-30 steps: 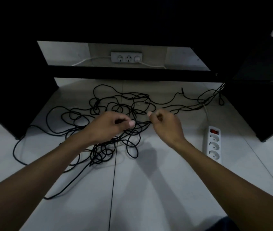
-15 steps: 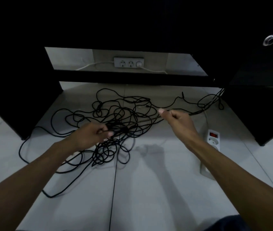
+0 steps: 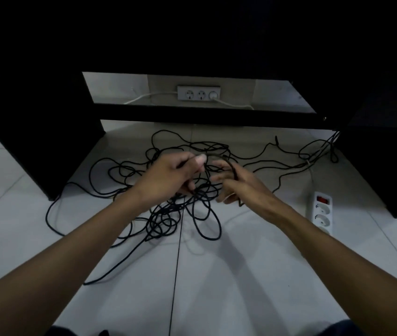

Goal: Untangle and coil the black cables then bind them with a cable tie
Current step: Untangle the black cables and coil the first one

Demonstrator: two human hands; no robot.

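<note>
We keep our left hand (image 3: 168, 177) pinching a strand and our right hand (image 3: 238, 181) curled round a loop over the black cables (image 3: 187, 209) tangled on the floor at 12 o'clock, and should feed slack slowly to avoid tightening knots.

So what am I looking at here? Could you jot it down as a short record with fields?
place: pale tiled floor under a black desk
main thing: tangled black cables, not yet coiled
left hand: pinches a cable strand
right hand: cable loop runs over its fingers
nearby: white power strip at right; wall sockets behind
cable tie: none seen
</note>
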